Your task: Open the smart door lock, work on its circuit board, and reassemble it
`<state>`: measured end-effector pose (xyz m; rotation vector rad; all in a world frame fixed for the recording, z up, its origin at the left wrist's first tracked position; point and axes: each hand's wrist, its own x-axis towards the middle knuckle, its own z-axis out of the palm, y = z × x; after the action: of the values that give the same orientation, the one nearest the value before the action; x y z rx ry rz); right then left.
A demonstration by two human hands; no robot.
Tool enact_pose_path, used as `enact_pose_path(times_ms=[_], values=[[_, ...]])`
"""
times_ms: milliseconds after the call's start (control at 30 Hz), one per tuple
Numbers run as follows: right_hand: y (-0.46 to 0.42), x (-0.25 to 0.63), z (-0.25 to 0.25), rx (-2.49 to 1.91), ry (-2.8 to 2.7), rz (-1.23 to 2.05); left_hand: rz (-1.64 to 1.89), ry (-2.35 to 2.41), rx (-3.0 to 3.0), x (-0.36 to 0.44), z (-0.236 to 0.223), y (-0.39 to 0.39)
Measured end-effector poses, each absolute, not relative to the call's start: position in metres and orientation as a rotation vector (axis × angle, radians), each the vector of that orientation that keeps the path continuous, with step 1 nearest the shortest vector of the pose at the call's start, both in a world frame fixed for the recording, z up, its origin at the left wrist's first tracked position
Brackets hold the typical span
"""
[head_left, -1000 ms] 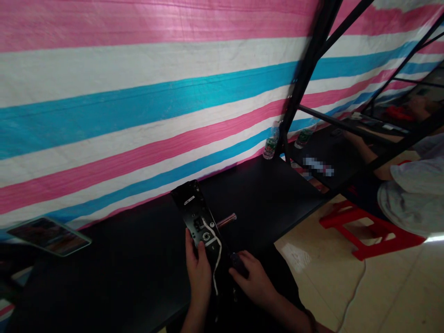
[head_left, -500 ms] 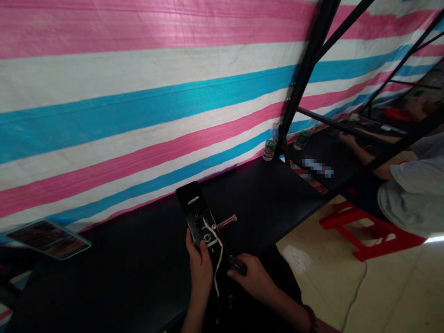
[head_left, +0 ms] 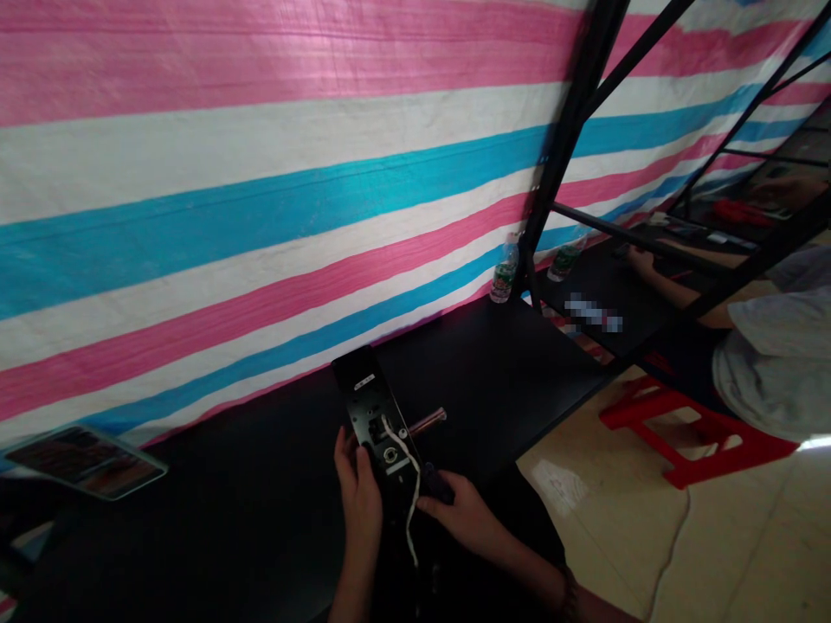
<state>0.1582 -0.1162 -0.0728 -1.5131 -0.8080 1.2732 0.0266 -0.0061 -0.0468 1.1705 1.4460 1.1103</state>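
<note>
A long black door lock panel (head_left: 368, 404) lies tilted before me with its inner side up. A white cable (head_left: 414, 517) runs out of its middle and hangs toward me. A copper-coloured lever handle (head_left: 428, 421) sticks out on its right. My left hand (head_left: 361, 495) grips the panel's lower left edge, thumb on the near face. In my right hand (head_left: 468, 517) is a screwdriver with a dark handle (head_left: 440, 484), held close to the panel's lower right edge; its tip cannot be made out.
The black table (head_left: 260, 484) runs along a striped tarp wall (head_left: 292, 199). A tablet (head_left: 87, 461) lies at the left, a water bottle (head_left: 505, 270) at the back right by a black metal frame (head_left: 563, 164). Beyond it a person in grey (head_left: 772, 346) sits on a red stool (head_left: 698, 433).
My left hand has slid slightly left and down along the panel's edge. The screwdriver in my right hand has moved a little up, nearer the panel's side. The view has shifted slightly.
</note>
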Motion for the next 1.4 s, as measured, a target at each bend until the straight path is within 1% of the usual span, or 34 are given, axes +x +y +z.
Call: enact_pose_path(times_ms=[133,267,400,500,667,833,967,1100,1167,1267,1333,1400], values=[[-0.116,0.162,-0.073,-1.490,-0.814,1.260,1.068,1.317,0.792,0.031,-0.031,0.049],[-0.117,0.163,-0.074,-1.446,-0.835,1.348,1.027,1.229,0.774,0.042,-0.023,0.070],[-0.115,0.162,-0.075,-1.540,-0.839,1.336,1.074,1.338,1.018,0.048,-0.022,0.064],[-0.114,0.161,-0.073,-1.559,-0.852,1.335,1.042,1.420,1.110,0.047,-0.020,0.061],[-0.115,0.163,-0.071,-1.505,-0.836,1.356,1.021,1.334,1.020,0.042,-0.022,0.058],[-0.117,0.164,-0.075,-1.484,-0.805,1.331,1.034,1.286,0.920,0.035,-0.031,0.035],[-0.117,0.164,-0.075,-1.465,-0.824,1.328,1.042,1.298,0.914,0.038,-0.033,0.021],[-0.117,0.165,-0.069,-1.514,-0.866,1.253,1.009,1.328,1.016,0.039,-0.036,0.018],[-0.117,0.171,-0.064,-1.554,-0.831,1.159,0.999,1.343,1.105,0.029,-0.040,0.021],[-0.119,0.190,-0.055,-1.580,-0.688,1.038,0.986,1.392,1.303,-0.006,-0.047,0.031],[-0.121,0.208,-0.049,-1.571,-0.567,1.003,0.977,1.516,1.464,-0.039,-0.053,0.042],[-0.124,0.227,-0.044,-1.552,-0.498,0.938,0.887,1.691,1.699,-0.069,-0.058,0.052]])
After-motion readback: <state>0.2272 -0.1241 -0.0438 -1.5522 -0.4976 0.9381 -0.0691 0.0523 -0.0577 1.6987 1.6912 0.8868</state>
